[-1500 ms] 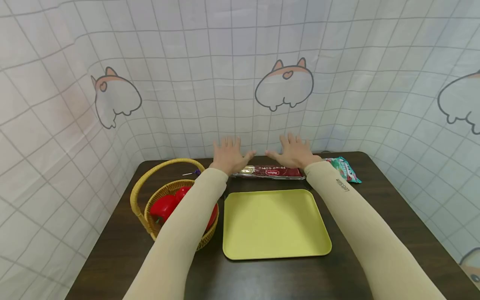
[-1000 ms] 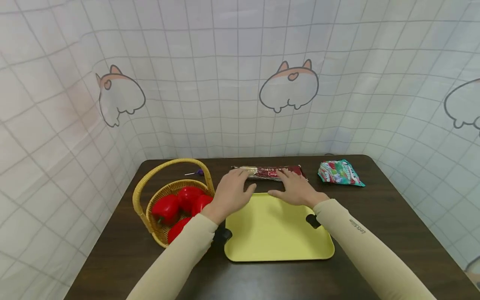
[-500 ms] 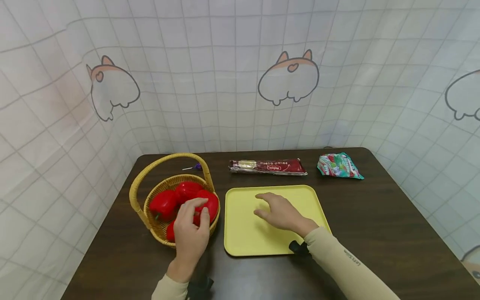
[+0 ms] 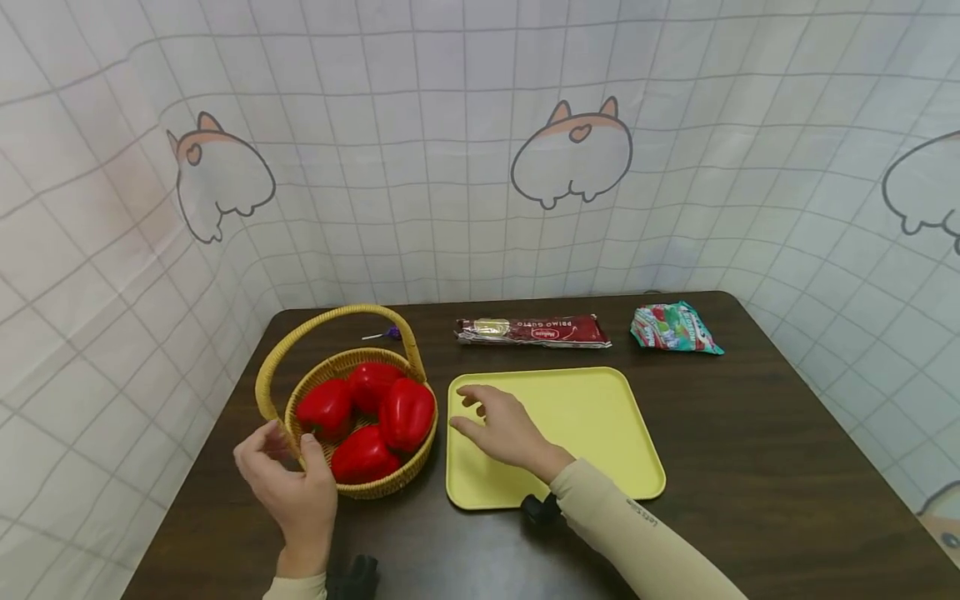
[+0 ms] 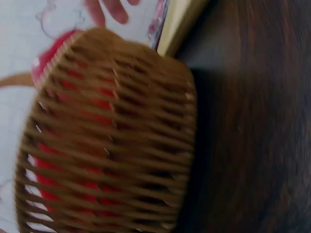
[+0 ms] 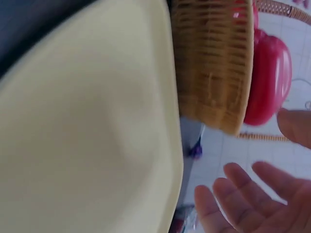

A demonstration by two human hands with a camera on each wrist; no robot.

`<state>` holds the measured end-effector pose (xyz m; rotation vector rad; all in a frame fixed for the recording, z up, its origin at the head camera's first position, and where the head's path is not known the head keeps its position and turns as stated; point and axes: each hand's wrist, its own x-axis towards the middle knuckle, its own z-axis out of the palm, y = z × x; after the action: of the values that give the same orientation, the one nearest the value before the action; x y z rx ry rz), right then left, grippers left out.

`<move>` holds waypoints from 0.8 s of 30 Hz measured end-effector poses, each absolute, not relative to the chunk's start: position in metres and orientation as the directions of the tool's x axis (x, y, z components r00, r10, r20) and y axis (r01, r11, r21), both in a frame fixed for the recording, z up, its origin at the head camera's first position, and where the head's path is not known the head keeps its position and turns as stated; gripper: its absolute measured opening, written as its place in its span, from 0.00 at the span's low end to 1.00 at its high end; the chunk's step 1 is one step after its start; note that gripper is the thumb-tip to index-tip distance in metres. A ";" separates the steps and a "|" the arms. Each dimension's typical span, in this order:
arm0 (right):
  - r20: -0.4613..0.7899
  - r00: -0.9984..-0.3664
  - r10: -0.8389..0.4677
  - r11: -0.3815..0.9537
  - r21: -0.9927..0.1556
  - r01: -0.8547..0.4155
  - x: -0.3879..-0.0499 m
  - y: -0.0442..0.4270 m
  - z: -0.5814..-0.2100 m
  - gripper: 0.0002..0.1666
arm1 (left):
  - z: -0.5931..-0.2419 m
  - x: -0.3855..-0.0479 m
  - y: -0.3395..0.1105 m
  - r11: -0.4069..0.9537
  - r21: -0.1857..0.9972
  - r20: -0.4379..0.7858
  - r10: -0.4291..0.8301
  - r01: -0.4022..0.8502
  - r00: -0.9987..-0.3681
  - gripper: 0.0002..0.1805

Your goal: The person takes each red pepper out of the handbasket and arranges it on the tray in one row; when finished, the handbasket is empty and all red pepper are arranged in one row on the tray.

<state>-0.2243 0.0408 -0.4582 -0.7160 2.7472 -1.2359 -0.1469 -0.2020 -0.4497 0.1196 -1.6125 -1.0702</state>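
Observation:
Several red bell peppers point(image 4: 365, 454) lie in a yellow wicker basket point(image 4: 397, 479) with an arched handle point(image 4: 341, 312). My left hand point(image 4: 292, 492) is at the basket's near left side, its bent fingers and thumb spread around the foot of the handle; contact cannot be made out. The left wrist view is filled by the woven basket wall point(image 5: 107, 136), blurred. Over the left part of the yellow tray point(image 4: 555, 417) hovers my right hand point(image 4: 506, 429), fingers apart and nothing in them. In the right wrist view its fingers point(image 6: 243, 194) point toward the basket.
Behind the tray lies a long dark red packet point(image 4: 536, 332). A teal candy bag point(image 4: 677, 327) is at the back right. A purple lollipop point(image 4: 392, 332) lies behind the basket. A white grid-patterned curtain point(image 4: 465, 167) surrounds the dark wooden table point(image 4: 750, 467).
Both hands have come back from the far side of the table. My left hand has swung over to the basket's left side; my right hand has shifted left over the tray.

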 end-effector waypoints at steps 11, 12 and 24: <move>0.074 -0.943 -0.323 0.516 -0.822 -0.241 -0.235 -0.001 -0.450 0.36 | -0.496 -0.189 -0.243 0.500 0.837 0.534 -0.659 0.222 -0.529 0.17; 0.062 -0.946 -0.317 0.518 -0.825 -0.227 -0.235 -0.004 -0.448 0.36 | -0.496 -0.193 -0.244 0.502 0.838 0.530 -0.656 0.214 -0.537 0.15; 0.026 -0.965 -0.259 0.578 -0.797 -0.177 -0.238 -0.033 -0.439 0.45 | -0.496 -0.209 -0.253 0.478 0.867 0.470 -0.685 0.144 -0.556 0.08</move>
<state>-0.2382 -0.0329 -0.4387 -0.3754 2.7070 -1.3505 -0.2091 -0.2525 -0.4964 0.4543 -1.8470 -1.1883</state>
